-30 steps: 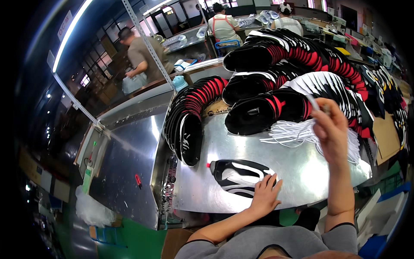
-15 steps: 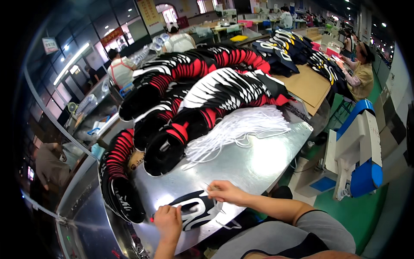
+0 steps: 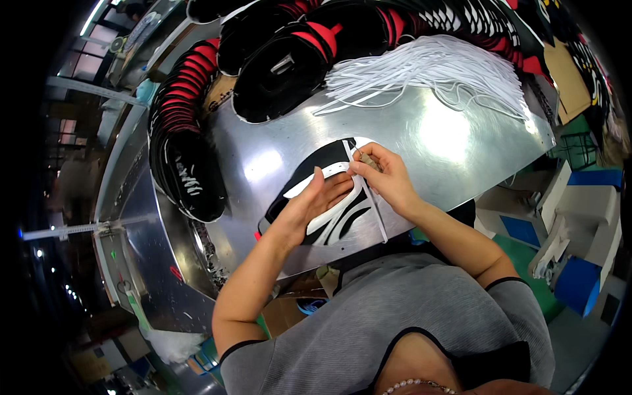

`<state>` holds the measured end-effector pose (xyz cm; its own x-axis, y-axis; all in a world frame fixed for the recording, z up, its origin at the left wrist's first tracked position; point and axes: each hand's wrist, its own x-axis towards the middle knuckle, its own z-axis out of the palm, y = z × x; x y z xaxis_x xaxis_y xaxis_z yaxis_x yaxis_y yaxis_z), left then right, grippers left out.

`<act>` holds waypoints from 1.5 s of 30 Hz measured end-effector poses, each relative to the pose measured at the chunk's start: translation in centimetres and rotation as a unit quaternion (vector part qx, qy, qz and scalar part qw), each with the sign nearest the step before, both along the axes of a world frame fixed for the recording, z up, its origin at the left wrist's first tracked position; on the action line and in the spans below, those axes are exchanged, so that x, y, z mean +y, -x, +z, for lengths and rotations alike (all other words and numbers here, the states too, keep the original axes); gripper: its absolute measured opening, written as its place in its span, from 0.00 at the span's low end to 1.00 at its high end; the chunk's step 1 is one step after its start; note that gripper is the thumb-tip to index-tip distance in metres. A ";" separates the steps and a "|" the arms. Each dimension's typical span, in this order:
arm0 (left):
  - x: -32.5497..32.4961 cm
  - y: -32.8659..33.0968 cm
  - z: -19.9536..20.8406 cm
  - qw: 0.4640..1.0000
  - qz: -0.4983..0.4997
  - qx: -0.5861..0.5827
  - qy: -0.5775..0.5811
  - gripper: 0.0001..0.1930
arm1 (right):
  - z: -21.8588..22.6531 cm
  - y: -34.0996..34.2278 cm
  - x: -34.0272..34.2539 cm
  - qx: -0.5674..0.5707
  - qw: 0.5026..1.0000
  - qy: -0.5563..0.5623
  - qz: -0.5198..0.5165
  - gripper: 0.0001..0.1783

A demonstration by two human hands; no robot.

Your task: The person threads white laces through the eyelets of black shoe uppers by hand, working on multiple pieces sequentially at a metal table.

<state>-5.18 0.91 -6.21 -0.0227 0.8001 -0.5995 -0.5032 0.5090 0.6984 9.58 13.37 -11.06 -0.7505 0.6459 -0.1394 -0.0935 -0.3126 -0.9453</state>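
A black-and-white shoe upper (image 3: pixel 345 220) lies on the metal tabletop in front of me, with a red bit at its left end. My left hand (image 3: pixel 313 197) rests on it, fingers stretched out across its middle and thumb raised apart. At the upper's far right edge, my right hand (image 3: pixel 385 176) pinches a white shoelace (image 3: pixel 376 210), which hangs toward the table's near edge. A small tan piece (image 3: pixel 368 160) shows by the right fingers; what it is I cannot tell. The fingers partly cover the spot where lace and upper meet.
A bundle of white laces (image 3: pixel 428 69) lies at the back of the metal table (image 3: pixel 263 151). Stacked black and red shoe uppers (image 3: pixel 187 158) curve along the left, with more behind. Brown cardboard (image 3: pixel 569 82) is at the far right. A beige-and-blue machine (image 3: pixel 559 217) stands to the right.
My view has tilted down and nearer. The right hand still pinches the lace, now at the upper's far edge. The left hand has moved from the upper's left end onto its middle, fingers extended.
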 end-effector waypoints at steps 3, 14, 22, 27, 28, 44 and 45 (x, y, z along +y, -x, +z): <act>0.5 -0.5 -3.0 0.997 0.057 -0.007 -0.051 0.34 | 1.3 -0.8 0.3 -0.002 1.000 0.022 0.016 0.07; 1.6 -3.8 -0.9 0.970 0.111 0.154 -0.148 0.16 | 2.7 -2.9 -0.3 -0.032 0.997 -0.031 0.059 0.06; 1.0 -5.8 -1.0 0.948 0.174 0.242 -0.114 0.11 | 4.2 -5.1 -1.6 -0.066 0.991 -0.116 0.010 0.08; 0.8 -6.3 -1.4 0.935 0.166 0.288 -0.125 0.11 | 3.9 -5.9 -0.8 -0.080 0.955 -0.286 0.021 0.07; 0.8 -6.5 -1.2 0.934 0.168 0.287 -0.126 0.12 | 3.5 -6.0 -0.7 -0.075 0.952 -0.295 0.023 0.07; -1.2 -5.6 -4.1 0.831 0.009 0.514 -0.214 0.14 | 4.0 -2.5 0.2 -0.293 0.847 -0.408 0.173 0.14; -1.8 -5.4 -5.4 0.906 0.044 0.387 -0.166 0.17 | 4.0 -3.1 0.5 -0.263 0.843 -0.438 0.167 0.14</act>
